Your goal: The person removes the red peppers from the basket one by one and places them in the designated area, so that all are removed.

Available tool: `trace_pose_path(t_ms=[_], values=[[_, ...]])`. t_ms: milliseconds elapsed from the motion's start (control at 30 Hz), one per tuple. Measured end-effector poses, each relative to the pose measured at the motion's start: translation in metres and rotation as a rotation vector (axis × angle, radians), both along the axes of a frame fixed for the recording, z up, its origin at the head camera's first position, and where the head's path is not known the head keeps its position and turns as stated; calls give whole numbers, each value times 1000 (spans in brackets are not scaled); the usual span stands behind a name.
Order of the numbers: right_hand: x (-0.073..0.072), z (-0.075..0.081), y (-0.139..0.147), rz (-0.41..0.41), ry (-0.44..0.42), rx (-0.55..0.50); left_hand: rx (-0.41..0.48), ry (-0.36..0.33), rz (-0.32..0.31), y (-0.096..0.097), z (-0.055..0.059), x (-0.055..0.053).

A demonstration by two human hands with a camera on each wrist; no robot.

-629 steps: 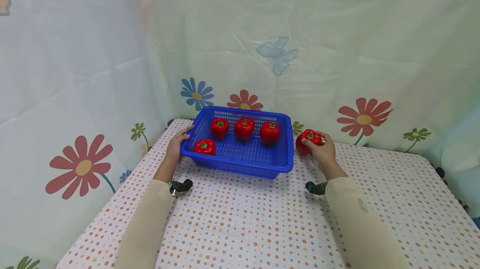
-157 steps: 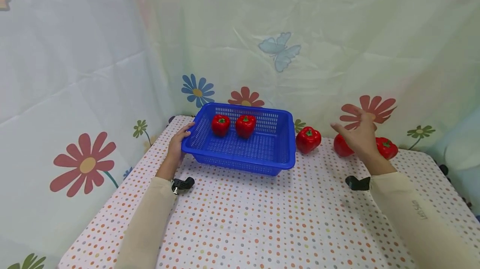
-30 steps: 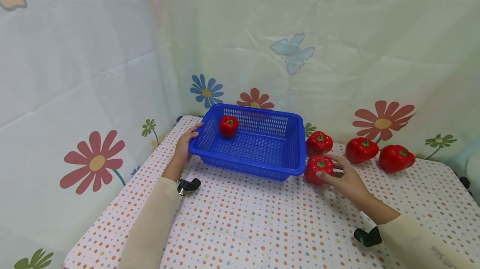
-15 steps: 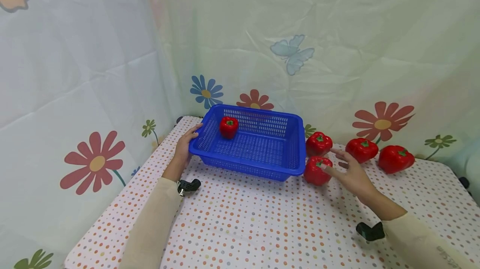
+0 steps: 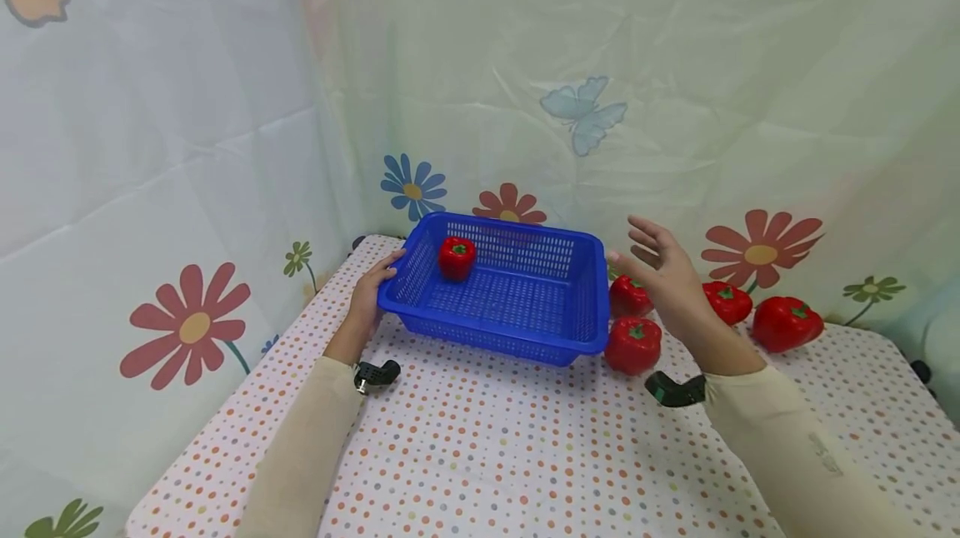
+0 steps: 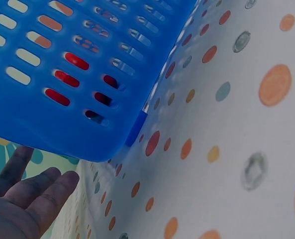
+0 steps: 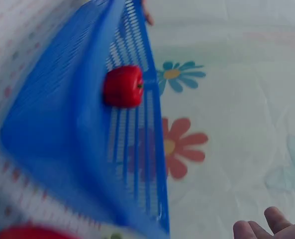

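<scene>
A blue perforated plastic basket [image 5: 495, 330] stands on the table, with one red bell pepper [image 5: 457, 258] in its back left corner. My left hand [image 5: 365, 295] rests at the basket's left end, fingers fairly straight near the rim; the left wrist view shows several of those fingers [image 6: 52, 196] beside the outer wall. My right hand [image 5: 671, 284] is in the air past the basket's right end, fingers spread, holding nothing. Below it, a front bell pepper [image 5: 633, 346] and a back bell pepper [image 5: 628, 296] sit by the basket's right end, the back one partly hidden by my hand.
Two more bell peppers, a partly hidden one [image 5: 727, 301] and a tilted one [image 5: 786, 324], lie farther right near the back edge. A dotted cloth [image 5: 480, 446] covers the table. Flower-printed curtains [image 5: 465, 63] hang close behind and at the left.
My right hand has let go of the front pepper beside the basket, then risen and moved back and slightly left, over the peppers. My left hand and the basket stay put.
</scene>
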State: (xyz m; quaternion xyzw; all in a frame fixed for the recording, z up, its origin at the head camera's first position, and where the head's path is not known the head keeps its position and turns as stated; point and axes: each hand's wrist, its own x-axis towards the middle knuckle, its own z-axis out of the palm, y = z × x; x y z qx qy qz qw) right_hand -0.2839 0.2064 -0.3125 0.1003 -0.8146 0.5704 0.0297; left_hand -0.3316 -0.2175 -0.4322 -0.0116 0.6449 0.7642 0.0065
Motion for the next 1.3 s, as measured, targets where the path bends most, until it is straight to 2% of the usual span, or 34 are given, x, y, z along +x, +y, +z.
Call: trace_pose_path(t_ms=[133,233,367,467,567,667,800,867,1000,1200,1300], values=[[-29,12,-37,101,-42,-125,-24,5,-2,-2,1,-1],[-54,15,-64,137,-86,-182,-50,-7,1,-2,2,0],[-85,7,-96,136,-131,-219,-37,-13,24,1,1,0],[-102,-5,-111,120,-147,-257,-19,3,22,4,-1,-3],[-111,-20,-125,98,-178,-303,-17,20,-6,8,-2,-4],[-116,-33,-142,67,-229,-353,-25,18,-6,10,-2,-4],[-121,-43,-168,14,-252,-405,-32,22,13,8,-1,-3],[-123,-47,-178,-10,-250,-395,-38,27,10,7,0,-3],[-128,-55,-189,-34,-267,-327,-39,28,4,7,2,-1],[-133,-66,-191,11,-302,-180,-17,50,15,9,1,-4],[-136,-73,-186,12,-318,-93,-27,51,-8,13,-2,-5]])
